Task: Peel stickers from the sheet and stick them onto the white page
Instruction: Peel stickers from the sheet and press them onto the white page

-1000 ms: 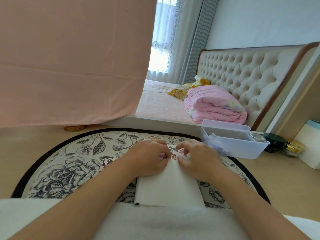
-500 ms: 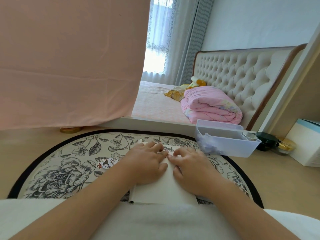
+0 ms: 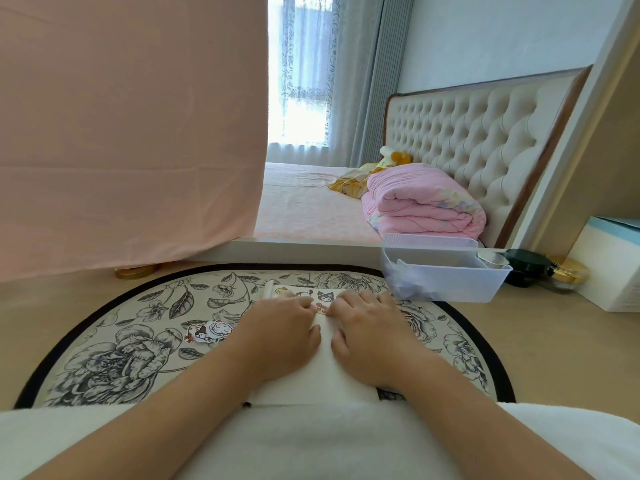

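The white page (image 3: 332, 372) lies on a round floral mat (image 3: 114, 362) in front of me. Cartoon stickers (image 3: 323, 295) show along the page's far edge. A small red sticker (image 3: 321, 308) sits between my fingertips. My left hand (image 3: 287, 336) and my right hand (image 3: 369, 329) both rest on the page, fingertips pressing down on either side of that sticker. A cut piece with cartoon stickers (image 3: 207, 332) lies on the mat to the left of my left hand. My hands hide most of the page's middle.
A clear plastic bin (image 3: 446, 275) stands at the mat's far right, with a dark jar (image 3: 526, 266), a gold-lidded jar (image 3: 568, 273) and a white box (image 3: 609, 271) beyond. A pink cloth (image 3: 121, 133) hangs at the left, and a bed with a folded pink quilt (image 3: 422, 202) is behind.
My hands went from pinching at the page's top edge to lying flatter on it, fingertips pressing by the red sticker. My head tipped, shifting the view.
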The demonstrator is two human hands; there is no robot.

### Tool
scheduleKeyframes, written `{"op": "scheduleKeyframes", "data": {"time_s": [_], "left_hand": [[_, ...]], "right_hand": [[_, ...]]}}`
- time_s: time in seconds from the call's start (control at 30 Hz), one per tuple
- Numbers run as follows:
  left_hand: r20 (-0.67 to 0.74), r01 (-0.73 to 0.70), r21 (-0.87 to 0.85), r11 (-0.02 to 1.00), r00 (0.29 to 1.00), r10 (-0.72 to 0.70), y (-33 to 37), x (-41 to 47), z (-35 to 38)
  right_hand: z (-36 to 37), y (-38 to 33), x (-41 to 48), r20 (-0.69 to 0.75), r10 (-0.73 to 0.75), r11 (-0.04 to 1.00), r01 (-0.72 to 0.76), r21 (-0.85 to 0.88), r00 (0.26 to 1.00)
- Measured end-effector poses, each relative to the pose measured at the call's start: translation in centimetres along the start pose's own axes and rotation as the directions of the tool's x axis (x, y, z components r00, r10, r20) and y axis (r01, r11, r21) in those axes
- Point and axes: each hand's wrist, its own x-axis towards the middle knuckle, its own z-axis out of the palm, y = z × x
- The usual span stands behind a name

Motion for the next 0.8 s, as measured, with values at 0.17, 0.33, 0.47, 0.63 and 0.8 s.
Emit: {"op": "scheduleKeyframes", "data": {"time_s": [0.17,0.33,0.47,0.63,0.8], "left_hand": [[0.025,0.013,-0.222,0.975,1.000,-0.008,-1.1,-0.6,0.5],[0.079,0.047,-0.216,0.975,0.996,-0.030,-1.0,-0.9,0.4],[0.074,0.074,-0.229,0.971,0.996,-0.059,-0.8,-1.0,0.6],[0.032,0.013,-0.228,0.973,0.999,-0.006,-0.9,-1.1,0.2],[-0.027,-0.067,-0.249,0.966,0.998,0.062,-1.2,-1.5,-0.1]], "right_hand": [[-0.2,-0.1,1.5,0.081,-0.004,0.997,-0.002,0.078,0.997],[0.1,0.0,1.5,0.085,-0.026,0.999,0.022,0.047,0.996],[0.0,0.4,0.7,0.055,-0.046,0.999,0.044,0.024,0.997],[-0.1,0.3,-0.4,0.001,-0.084,0.996,0.084,0.025,0.996],[0.1,0.1,-0.6,0.001,-0.128,0.986,0.127,0.112,0.992]]}}
